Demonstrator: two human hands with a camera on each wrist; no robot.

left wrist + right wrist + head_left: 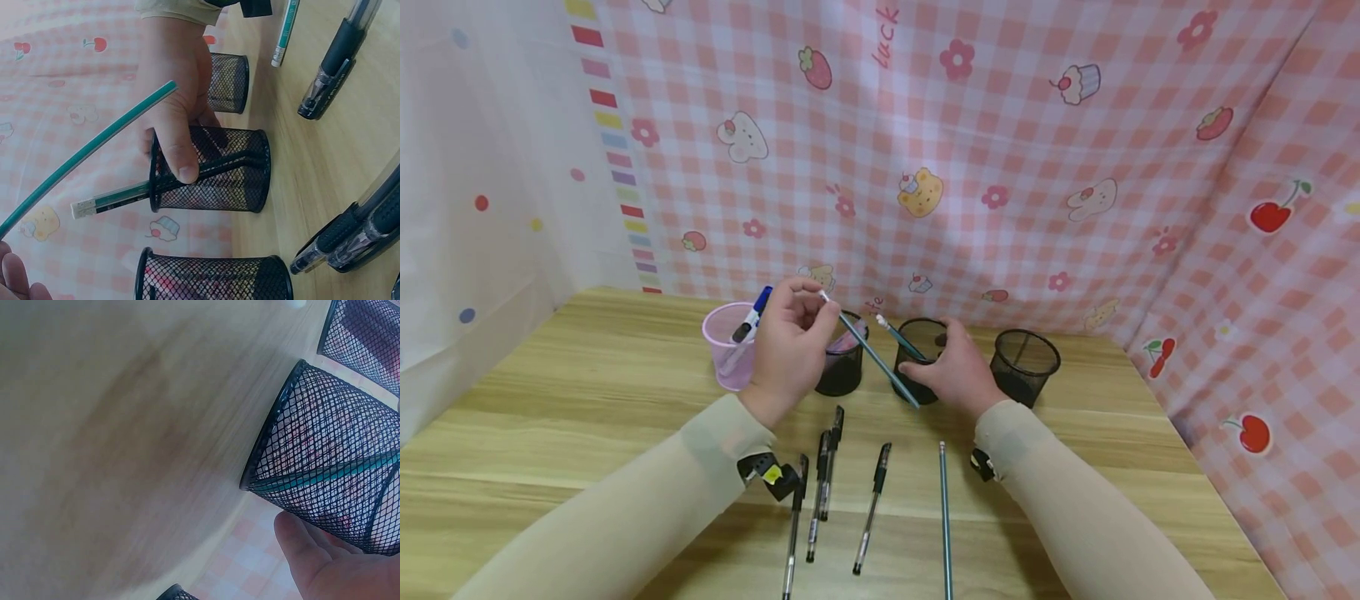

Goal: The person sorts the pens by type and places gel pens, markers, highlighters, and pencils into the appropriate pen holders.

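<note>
My left hand pinches a green pencil near its white eraser end. The pencil slants down to the right, its lower end in front of a black mesh pen cup in the head view. With the thumb at the front and fingers behind, my right hand grips that cup by its side. Inside the cup leans another green pencil, eraser end up. The right wrist view shows the cup's mesh wall beside the right fingers, with a green pencil visible through it.
Left of the gripped cup are a black mesh cup with pinkish contents and a pink cup holding markers. Another black mesh cup stands right. Several black pens and a green pencil lie on the wooden table.
</note>
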